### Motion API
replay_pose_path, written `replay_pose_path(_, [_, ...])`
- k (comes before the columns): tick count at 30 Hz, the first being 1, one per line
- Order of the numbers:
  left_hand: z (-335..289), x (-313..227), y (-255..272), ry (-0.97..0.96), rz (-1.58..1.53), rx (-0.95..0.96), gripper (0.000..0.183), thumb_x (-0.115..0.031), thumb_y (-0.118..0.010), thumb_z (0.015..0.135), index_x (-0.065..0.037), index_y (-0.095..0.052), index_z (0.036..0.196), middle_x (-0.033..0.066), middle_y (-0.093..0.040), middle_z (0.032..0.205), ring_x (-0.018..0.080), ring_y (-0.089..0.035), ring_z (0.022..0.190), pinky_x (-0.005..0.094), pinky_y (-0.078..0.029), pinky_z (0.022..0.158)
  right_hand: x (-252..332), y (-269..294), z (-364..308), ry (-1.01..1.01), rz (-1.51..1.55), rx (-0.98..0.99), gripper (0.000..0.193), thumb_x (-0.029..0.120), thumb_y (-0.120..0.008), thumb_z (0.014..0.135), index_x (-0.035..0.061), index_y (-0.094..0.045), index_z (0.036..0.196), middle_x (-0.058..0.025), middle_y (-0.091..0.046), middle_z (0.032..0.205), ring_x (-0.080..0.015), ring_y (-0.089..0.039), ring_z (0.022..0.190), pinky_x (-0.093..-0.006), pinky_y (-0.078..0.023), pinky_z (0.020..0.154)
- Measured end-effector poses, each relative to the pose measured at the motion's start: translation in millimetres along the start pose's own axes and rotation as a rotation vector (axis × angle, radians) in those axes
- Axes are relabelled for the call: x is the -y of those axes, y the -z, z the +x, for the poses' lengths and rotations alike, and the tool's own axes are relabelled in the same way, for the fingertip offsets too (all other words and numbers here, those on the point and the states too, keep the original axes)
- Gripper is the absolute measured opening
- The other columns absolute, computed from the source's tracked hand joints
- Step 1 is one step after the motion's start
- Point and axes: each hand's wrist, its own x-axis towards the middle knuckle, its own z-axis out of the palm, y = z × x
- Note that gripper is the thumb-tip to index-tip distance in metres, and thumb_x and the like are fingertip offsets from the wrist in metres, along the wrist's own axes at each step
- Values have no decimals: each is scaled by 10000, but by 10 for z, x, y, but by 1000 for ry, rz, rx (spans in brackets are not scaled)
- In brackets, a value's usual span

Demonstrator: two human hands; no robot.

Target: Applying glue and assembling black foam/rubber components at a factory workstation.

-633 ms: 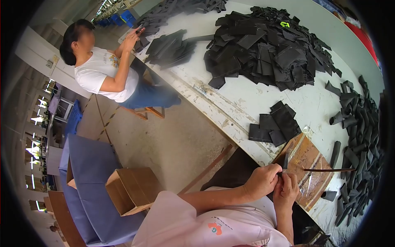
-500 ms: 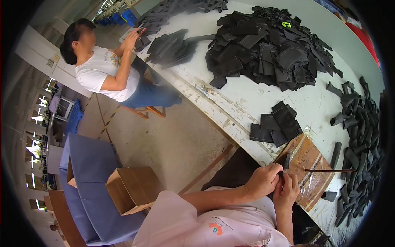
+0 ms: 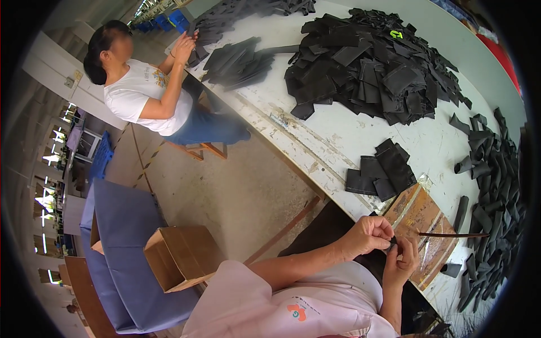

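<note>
My left hand [image 3: 367, 234] and my right hand [image 3: 401, 260] meet at the table's near edge, in front of a worn brown wooden board [image 3: 418, 217]. Between their fingertips is a small black fabric piece [image 3: 393, 243], pinched from both sides and mostly covered by the fingers. A thin dark rod [image 3: 453, 235] reaches across the board's right part. Just beyond the board lie several flat, stitched black fabric pieces [image 3: 381, 173], overlapping in a small stack.
On the white table [image 3: 338, 135] rises a large heap of flat black pieces [image 3: 366, 67]. Rolled, tube-like black pieces [image 3: 493, 197] lie along the right. A co-worker [image 3: 149, 96] sits at the far left side. An open cardboard box [image 3: 183, 256] stands left of me by blue-grey covering [image 3: 121, 236].
My hands have shifted slightly right, with the left fingers more raised. The black piece, which stuck up above my fingers, now shows only a small part. The co-worker's hands have moved slightly.
</note>
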Motion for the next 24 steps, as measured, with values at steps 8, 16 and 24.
replay_pose_path(8, [-9, 94, -80, -138, 238, 15, 199, 40, -495, 660, -4, -503, 854, -30, -439, 637, 29, -379, 560, 179, -303, 467, -114, 164, 17, -667, 840, 228, 32, 0, -599, 731, 19, -574, 727, 12, -472, 600, -74, -403, 487, -189, -308, 422])
replay_pose_path(16, [-27, 110, -232, -401, 661, -308, 123, 22, -511, 689, 27, -535, 809, 7, -529, 637, 44, -457, 566, 202, -386, 500, -33, 151, 19, -948, 1437, 281, 101, 92, -610, 768, 23, -550, 724, -2, -493, 627, -68, -380, 471, -181, -313, 420])
replay_pose_path(24, [-1, 188, -136, -287, 313, -199, 119, 42, -515, 728, -8, -531, 834, 11, -559, 642, 32, -443, 466, 182, -347, 404, -124, 141, -63, -711, 1037, 183, 184, 193, -606, 797, 55, -518, 711, 13, -481, 616, -49, -402, 503, -174, -331, 439])
